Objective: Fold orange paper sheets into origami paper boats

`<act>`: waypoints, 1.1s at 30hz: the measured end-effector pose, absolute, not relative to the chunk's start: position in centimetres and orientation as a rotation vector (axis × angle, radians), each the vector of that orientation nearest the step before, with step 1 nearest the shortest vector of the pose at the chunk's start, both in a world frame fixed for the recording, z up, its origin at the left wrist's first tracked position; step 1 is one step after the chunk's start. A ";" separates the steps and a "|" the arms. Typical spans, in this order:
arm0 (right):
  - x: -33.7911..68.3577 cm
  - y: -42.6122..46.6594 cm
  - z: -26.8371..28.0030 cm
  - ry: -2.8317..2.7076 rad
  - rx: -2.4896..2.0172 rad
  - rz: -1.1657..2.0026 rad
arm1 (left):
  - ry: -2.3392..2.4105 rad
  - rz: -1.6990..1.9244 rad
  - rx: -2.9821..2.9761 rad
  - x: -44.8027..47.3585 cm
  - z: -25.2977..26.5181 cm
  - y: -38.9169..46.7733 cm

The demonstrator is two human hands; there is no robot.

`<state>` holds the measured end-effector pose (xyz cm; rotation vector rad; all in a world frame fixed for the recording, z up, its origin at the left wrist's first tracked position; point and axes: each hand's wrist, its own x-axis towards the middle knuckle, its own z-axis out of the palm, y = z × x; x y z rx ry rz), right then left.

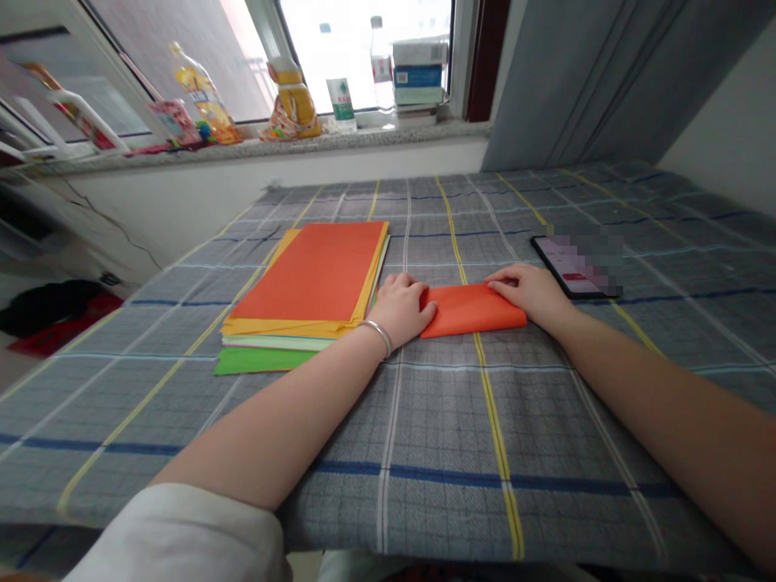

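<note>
A folded piece of orange paper point(470, 310) lies flat on the checked cloth in front of me, its long side running left to right. My left hand point(400, 307), with a silver bangle at the wrist, presses on the paper's left end, fingers bent and thumb on top. At the opposite end my right hand point(529, 293) holds the upper right corner between thumb and fingers. Left of the folded piece is a stack of coloured paper point(312, 275), orange on top with yellow, pale and green sheets beneath. My left hand is close against the stack's right side.
A phone point(575, 267) lies beyond my right hand, its screen partly blurred out. The checked cloth point(449, 420) covers the surface. Along the windowsill point(388, 139) stand bottles, a cup point(341, 103) and stacked boxes point(419, 77). A grey curtain point(563, 81) hangs at the right.
</note>
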<state>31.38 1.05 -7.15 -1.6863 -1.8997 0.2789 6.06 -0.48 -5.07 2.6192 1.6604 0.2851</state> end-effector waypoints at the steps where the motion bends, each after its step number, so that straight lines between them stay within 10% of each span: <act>1: 31.4 1.1 -7.2 -1.907 -1.682 0.258 | 1.663 0.281 2.653 6.1 -5.1 -0.7; 19: 31.2 0.6 -7.3 -1.697 -1.490 0.349 | 1.473 0.938 1.945 5.7 -6.1 2.0; 33: 30.9 1.3 -7.2 -1.888 -1.703 0.271 | 1.576 0.541 2.416 6.2 -6.0 2.5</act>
